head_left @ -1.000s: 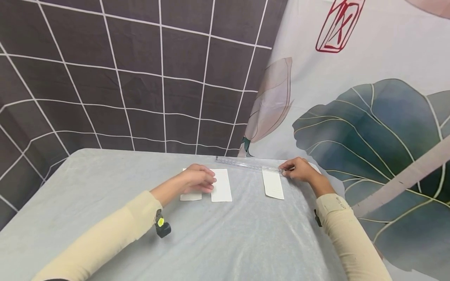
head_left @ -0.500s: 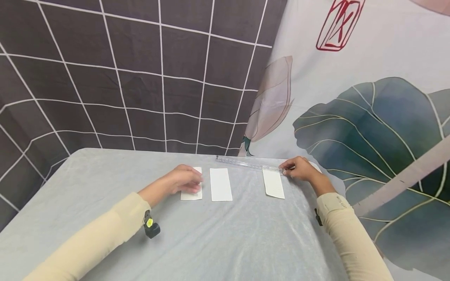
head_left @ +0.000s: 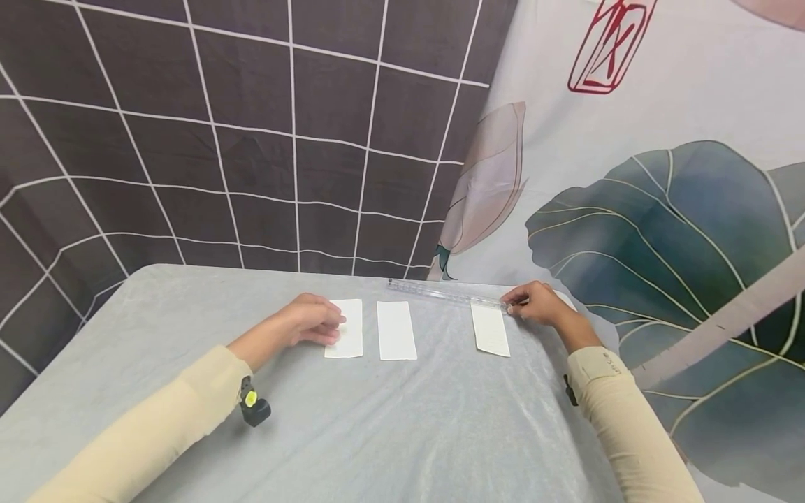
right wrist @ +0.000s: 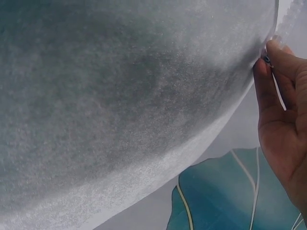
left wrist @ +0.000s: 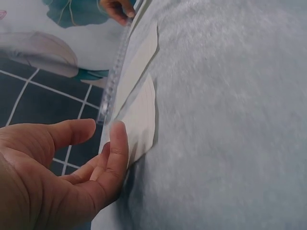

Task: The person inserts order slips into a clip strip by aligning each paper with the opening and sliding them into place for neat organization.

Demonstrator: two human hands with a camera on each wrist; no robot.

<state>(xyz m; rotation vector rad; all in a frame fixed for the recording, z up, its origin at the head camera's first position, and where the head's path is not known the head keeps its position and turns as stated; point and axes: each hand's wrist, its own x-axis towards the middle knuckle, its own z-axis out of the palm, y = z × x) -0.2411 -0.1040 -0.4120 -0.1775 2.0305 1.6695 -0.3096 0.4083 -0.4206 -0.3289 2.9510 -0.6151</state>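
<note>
My left hand is over the left edge of a white paper card, its fingertips overlapping the card. In the left wrist view the thumb and fingers of the left hand are apart, with nothing between them. A second white card lies just to the right. Farther right, a third card has its top edge at a long, clear, ridged plastic strip. My right hand pinches the right end of this strip between thumb and fingers; the right hand shows the same pinch close up.
A pale grey-blue cloth covers the table. Behind its far edge hangs a dark curtain with a white grid. A white curtain with painted leaves hangs at the right.
My left hand has moved left, off the middle card and across the left card, uncovering most of both. The right hand keeps its pinch on the strip and stays put.
</note>
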